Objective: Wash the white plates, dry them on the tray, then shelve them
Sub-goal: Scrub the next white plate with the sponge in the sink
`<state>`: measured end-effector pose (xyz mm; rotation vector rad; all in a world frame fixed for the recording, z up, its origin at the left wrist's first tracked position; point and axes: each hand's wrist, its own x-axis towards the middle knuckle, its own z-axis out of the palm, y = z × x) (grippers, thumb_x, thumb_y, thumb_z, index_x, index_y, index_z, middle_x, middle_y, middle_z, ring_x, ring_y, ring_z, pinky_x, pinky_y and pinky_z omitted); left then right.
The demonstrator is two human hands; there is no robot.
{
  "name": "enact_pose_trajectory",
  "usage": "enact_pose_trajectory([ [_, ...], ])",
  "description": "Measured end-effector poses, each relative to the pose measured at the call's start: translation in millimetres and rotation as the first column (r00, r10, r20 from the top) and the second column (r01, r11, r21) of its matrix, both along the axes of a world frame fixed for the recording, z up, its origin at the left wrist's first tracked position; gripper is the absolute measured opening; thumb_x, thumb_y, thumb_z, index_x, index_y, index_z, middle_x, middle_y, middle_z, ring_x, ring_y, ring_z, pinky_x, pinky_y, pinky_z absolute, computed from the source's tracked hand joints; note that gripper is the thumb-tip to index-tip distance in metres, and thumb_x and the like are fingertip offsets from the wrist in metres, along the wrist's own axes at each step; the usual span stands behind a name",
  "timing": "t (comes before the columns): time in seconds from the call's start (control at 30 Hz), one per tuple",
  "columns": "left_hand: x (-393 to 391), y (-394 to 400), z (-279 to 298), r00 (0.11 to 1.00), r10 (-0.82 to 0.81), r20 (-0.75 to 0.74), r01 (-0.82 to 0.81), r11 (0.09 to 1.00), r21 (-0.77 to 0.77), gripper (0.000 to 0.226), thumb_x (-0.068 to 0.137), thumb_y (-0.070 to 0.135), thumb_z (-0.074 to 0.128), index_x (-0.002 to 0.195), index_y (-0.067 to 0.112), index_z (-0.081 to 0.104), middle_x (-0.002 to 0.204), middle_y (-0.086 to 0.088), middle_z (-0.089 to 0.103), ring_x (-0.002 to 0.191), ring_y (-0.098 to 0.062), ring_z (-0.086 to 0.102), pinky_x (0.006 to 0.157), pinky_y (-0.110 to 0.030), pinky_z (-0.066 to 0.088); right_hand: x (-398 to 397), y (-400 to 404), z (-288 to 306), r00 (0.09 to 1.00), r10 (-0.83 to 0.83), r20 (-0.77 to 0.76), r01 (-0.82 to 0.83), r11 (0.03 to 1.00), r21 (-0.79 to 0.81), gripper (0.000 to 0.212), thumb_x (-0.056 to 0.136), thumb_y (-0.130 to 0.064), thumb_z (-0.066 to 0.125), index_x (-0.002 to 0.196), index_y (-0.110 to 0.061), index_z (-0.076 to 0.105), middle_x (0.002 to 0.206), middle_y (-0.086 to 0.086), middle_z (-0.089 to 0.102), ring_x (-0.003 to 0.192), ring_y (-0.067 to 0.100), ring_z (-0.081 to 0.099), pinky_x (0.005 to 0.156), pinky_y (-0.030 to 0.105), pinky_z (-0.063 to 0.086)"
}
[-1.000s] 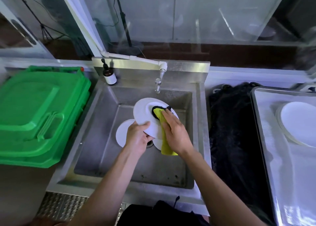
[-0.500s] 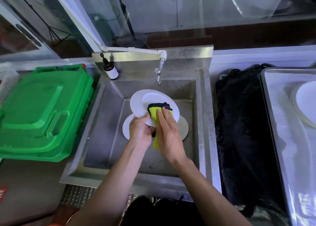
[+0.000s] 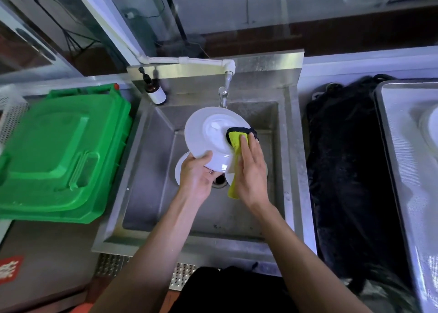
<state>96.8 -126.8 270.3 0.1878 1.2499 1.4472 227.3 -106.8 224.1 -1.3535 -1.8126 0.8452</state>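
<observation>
My left hand (image 3: 196,177) grips the round white ceramic plate (image 3: 208,137) by its lower rim, tilted above the stainless steel sink (image 3: 151,170). My right hand (image 3: 251,170), fingers straight together, presses a yellow-and-black cloth (image 3: 237,138) onto it.

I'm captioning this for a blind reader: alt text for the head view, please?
Over a steel sink, a left hand grips a tilted white plate while the right hand presses a yellow cloth against it. More plates lie below.

Left hand (image 3: 196,175) with fingers curled in a grip, right hand (image 3: 251,170) flat (fingers straight), forearms converging.
</observation>
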Motion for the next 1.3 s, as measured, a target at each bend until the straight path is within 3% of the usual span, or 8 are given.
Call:
enact_pose_trajectory([
  [0.13,-7.3,-3.1,8.2,0.997,-0.079,-0.001,0.079,0.997,0.014,0.029,0.097,-0.004,0.051,0.117,0.012,0.064,0.117,-0.010,0.074,0.107,-0.030,0.071,0.091,-0.051,0.058,1.4,15.6,-1.2,0.997,-0.074,-0.028,0.072,0.994,-0.079,0.055,0.104,-0.016,0.026,0.158,-0.011,0.028,0.168,0.010,0.017,0.155,0.025,0.014,0.126,0.037,0.016],
  [0.27,-17.4,-9.8,12.2,0.986,-0.165,-0.026,0.166,0.986,0.019,0.037,0.092,-0.001,0.055,0.129,0.005,0.061,0.121,-0.011,0.072,0.109,-0.029,0.070,0.095,-0.053,0.055,8.2,32.0,-2.7,0.992,-0.115,-0.052,0.108,0.985,-0.132,0.051,0.107,-0.011,0.031,0.158,-0.015,0.029,0.167,0.002,0.020,0.154,0.016,0.017,0.122,0.025,0.015],
  [0.4,-24.9,-17.9,16.0,0.960,-0.271,-0.069,0.272,0.962,0.007,0.051,0.083,-0.001,0.065,0.133,0.003,0.056,0.121,-0.010,0.072,0.108,-0.031,0.070,0.076,-0.052,0.061,14.9,46.9,-2.5,0.989,-0.125,-0.075,0.109,0.976,-0.189,0.051,0.107,-0.017,0.030,0.158,-0.023,0.031,0.166,-0.005,0.023,0.153,0.012,0.019,0.125,0.036,0.019],
  [0.53,-30.5,-25.0,12.3,0.933,-0.345,-0.101,0.342,0.938,-0.053,0.045,0.079,0.004,0.066,0.124,0.003,0.064,0.123,-0.016,0.070,0.111,-0.037,0.068,0.074,-0.053,0.059,20.1,57.4,3.6,0.993,-0.105,-0.058,0.089,0.968,-0.233,0.050,0.108,-0.021,0.029,0.157,-0.029,0.032,0.165,-0.010,0.027,0.151,0.014,0.024,0.124,0.040,0.023],
  [0.77,-27.2,-30.4,15.5,0.871,-0.461,-0.170,0.446,0.887,-0.123,0.051,0.078,0.005,0.068,0.128,-0.002,0.061,0.127,-0.022,0.067,0.114,-0.043,0.065,0.078,-0.057,0.059,19.0,57.4,13.1,0.998,-0.040,-0.055,0.030,0.987,-0.159,0.053,0.104,-0.010,0.033,0.155,-0.023,0.038,0.163,-0.006,0.033,0.149,0.016,0.029,0.119,0.026,0.021],
  [0.93,-19.5,-33.8,20.3,0.853,-0.478,-0.208,0.460,0.878,-0.131,0.037,0.076,0.005,0.068,0.113,0.003,0.068,0.114,-0.020,0.073,0.101,-0.039,0.070,0.069,-0.048,0.059,17.7,50.1,19.9,0.997,-0.024,-0.073,0.016,0.994,-0.108,0.056,0.100,-0.006,0.035,0.154,-0.020,0.040,0.162,-0.004,0.034,0.149,0.016,0.029,0.123,0.040,0.024],
  [1.2,-12.8,-31.8,20.9,0.814,-0.527,-0.243,0.512,0.849,-0.127,0.031,0.078,0.004,0.067,0.109,0.011,0.073,0.118,-0.021,0.071,0.108,-0.041,0.068,0.087,-0.059,0.056,6.0,33.0,26.8,0.992,0.078,-0.096,-0.073,0.996,0.053,0.059,0.090,-0.007,0.033,0.145,-0.008,0.052,0.157,0.006,0.043,0.147,0.028,0.035,0.121,0.045,0.027],
  [1.3,-10.3,-31.6,19.9,0.808,-0.533,-0.250,0.514,0.846,-0.144,0.035,0.077,0.005,0.067,0.112,0.007,0.071,0.118,-0.022,0.071,0.106,-0.040,0.069,0.086,-0.057,0.057,2.5,22.6,26.4,0.989,0.126,-0.078,-0.119,0.989,0.088,0.062,0.087,-0.009,0.029,0.145,-0.007,0.052,0.157,0.008,0.043,0.148,0.030,0.034,0.121,0.044,0.025],
])
